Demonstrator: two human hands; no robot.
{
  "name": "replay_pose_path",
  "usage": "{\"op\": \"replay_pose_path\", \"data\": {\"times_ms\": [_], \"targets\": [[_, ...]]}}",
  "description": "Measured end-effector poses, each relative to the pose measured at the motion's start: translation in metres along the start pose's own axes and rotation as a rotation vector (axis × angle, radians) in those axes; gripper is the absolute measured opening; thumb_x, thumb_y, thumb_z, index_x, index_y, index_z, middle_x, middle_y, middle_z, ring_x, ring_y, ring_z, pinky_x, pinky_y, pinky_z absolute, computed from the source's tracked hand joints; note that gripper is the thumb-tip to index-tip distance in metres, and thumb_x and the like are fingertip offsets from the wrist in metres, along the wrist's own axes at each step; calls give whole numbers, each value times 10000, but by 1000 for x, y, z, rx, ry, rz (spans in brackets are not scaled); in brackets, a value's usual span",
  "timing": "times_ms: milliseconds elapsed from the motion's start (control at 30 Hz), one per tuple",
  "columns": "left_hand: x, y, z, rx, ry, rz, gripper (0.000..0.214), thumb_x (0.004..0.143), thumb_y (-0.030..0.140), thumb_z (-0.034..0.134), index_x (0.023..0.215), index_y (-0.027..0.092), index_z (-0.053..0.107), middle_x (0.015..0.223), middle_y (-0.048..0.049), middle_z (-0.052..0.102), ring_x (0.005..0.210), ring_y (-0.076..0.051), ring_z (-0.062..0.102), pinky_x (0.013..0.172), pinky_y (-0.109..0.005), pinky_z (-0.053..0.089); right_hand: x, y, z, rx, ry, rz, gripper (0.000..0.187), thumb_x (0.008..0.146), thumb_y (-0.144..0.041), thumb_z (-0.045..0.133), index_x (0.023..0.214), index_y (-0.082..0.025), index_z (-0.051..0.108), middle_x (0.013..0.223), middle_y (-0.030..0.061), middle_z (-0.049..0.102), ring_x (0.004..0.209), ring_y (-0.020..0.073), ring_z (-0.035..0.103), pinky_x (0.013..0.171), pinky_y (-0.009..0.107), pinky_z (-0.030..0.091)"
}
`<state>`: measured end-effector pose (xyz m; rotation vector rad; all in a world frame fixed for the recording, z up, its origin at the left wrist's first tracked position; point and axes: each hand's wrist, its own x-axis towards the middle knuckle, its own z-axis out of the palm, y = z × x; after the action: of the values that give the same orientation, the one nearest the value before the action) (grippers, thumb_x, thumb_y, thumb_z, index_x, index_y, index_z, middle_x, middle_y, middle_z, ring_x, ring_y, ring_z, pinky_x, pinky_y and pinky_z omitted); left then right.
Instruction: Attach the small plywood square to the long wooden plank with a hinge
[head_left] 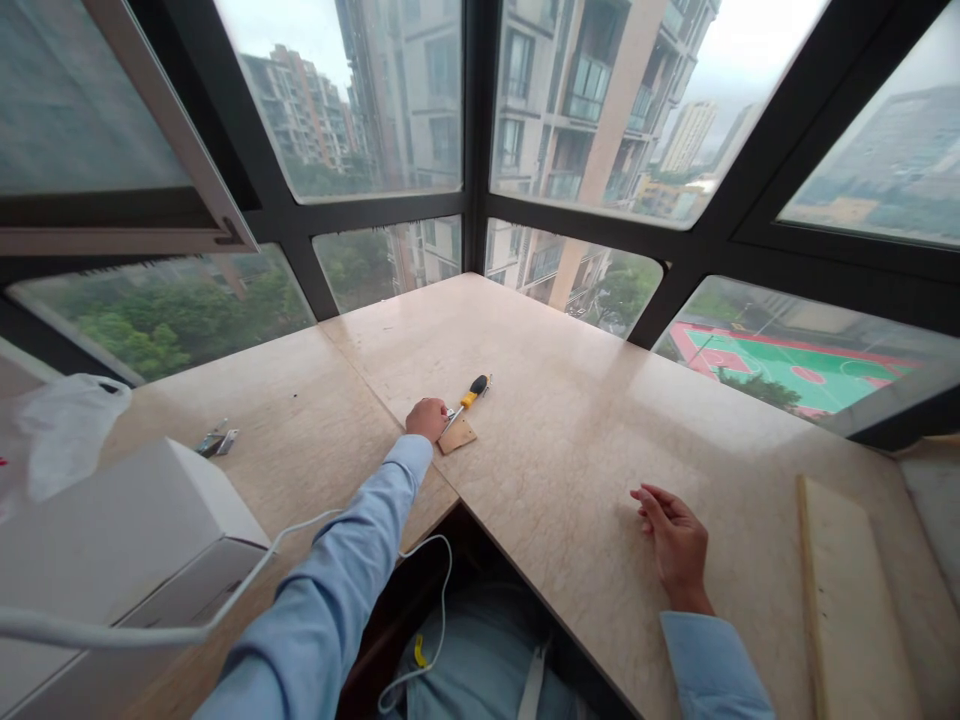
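My left hand is closed and rests on the stone counter, fingers curled under. It sits right beside a small wooden piece and the shaft of a screwdriver with a yellow and black handle. A bit of shiny metal shows at its fingertips; what the fingers hold, if anything, is hidden. Farther right, my right hand hovers over the counter with thumb and fingertips pinched together. Anything between them is too small to name.
A white box stands at the left, near a white plastic bag and metal hardware pieces. A white cable runs past my left arm. A wooden board lies at the right. Windows border the counter.
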<state>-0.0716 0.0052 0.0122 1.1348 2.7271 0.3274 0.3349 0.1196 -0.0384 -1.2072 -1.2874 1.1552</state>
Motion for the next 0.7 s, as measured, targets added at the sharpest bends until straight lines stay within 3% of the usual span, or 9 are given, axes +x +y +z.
{"op": "replay_pose_path", "data": {"times_ms": [367, 700], "targets": [[-4, 10, -4, 134, -33, 54, 236, 922, 187, 504, 1050, 139, 697, 1192, -177, 612, 1151, -284, 581, 905, -357, 494, 0, 3, -1, 28, -6, 38, 478, 648, -501, 836, 942, -139, 734, 857, 99, 743, 644, 140, 577, 451, 205, 453], [-5, 0, -1, 180, -43, 115, 287, 952, 262, 502, 1147, 119, 656, 1212, -192, 598, 1183, -300, 556, 935, -380, 472, 0, 3, -2, 13, -13, 45, 467, 658, -502, 829, 943, -144, 733, 861, 89, 744, 656, 139, 585, 461, 203, 450]]}}
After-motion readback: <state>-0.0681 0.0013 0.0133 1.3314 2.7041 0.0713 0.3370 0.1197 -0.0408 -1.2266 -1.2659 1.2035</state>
